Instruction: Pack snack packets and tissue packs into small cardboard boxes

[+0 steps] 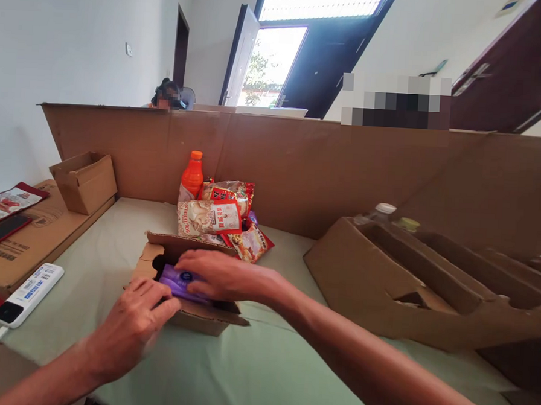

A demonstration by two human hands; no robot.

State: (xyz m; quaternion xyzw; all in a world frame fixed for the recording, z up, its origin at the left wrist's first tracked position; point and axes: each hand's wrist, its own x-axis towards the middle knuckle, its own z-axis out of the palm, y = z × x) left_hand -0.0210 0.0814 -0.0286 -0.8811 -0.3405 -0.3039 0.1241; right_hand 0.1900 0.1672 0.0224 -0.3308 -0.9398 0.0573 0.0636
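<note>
A small open cardboard box (203, 327) sits on the green cloth with a purple soft packet (170, 274) inside it. My right hand (221, 275) reaches over the far side of the box and lies on the packet, fingers spread and slightly bent. At the near left corner is my left hand (140, 319), its fingers over the rim by the packet and its thumb apart. Part of the packet is hidden under both hands. Just behind the box lies a pile of snacks: a Squirrels bag (206, 217), a red-and-clear snack bag (252, 242), and an orange-capped bottle (191, 177).
A cardboard wall (299, 168) runs along the back. On the right stands a cardboard divider (384, 281) with bottles behind it. To the left are a smaller box (87, 184), a phone (3, 234) and a white power bank (30, 295) with a cable. People are beyond the wall.
</note>
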